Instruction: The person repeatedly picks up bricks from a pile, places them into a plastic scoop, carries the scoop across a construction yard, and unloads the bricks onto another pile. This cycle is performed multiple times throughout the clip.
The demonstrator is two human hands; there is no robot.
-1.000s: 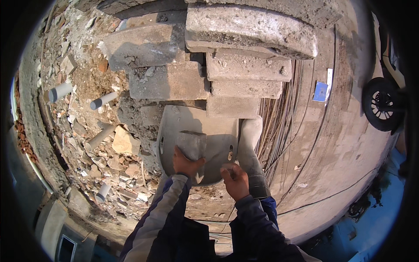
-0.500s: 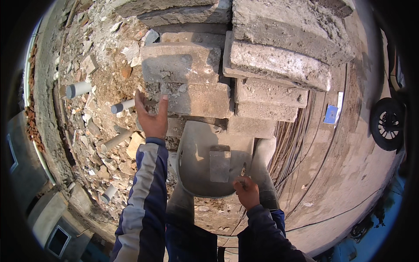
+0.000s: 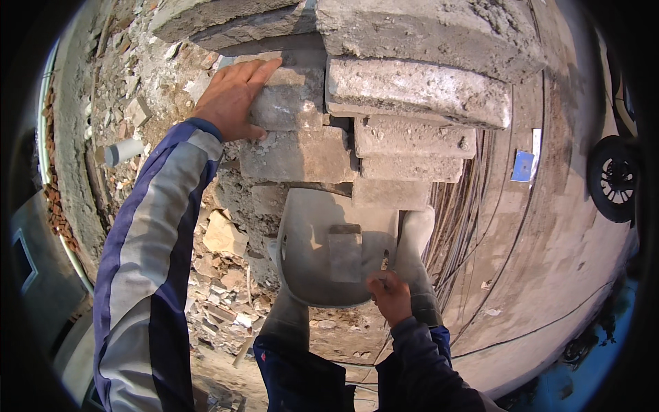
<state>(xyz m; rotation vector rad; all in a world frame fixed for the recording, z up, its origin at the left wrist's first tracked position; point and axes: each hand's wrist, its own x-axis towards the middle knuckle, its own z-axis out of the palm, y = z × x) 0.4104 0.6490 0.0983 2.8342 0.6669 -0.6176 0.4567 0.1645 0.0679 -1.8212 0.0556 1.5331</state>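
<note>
1. Head view, looking down at a stack of grey concrete blocks (image 3: 412, 89) above a rubble heap (image 3: 226, 275).
2. Left hand (image 3: 233, 96): raised far forward, palm flat and fingers spread on the face of one grey block (image 3: 292, 103) at the stack's left side; laid against it, not wrapped around it.
3. Right hand (image 3: 392, 296): low and close to the body, fingers curled on the near rim of a grey metal pan (image 3: 322, 254); small flat piece of block (image 3: 345, 253) lying inside the pan.
4. Hands well apart, one high on the stack, one down at the pan.
5. Key relation: touched block straight ahead and to the left, long axis running left to right across the view, left hand on it, right hand far from it.
6. Pan lying between the body and the stack, just below the lowest blocks.
7. Elsewhere: grey pipe piece (image 3: 123, 150) in the rubble on the left, blue card (image 3: 523, 166) and black wheel (image 3: 612, 180) to the right on the concrete floor (image 3: 535, 275).
</note>
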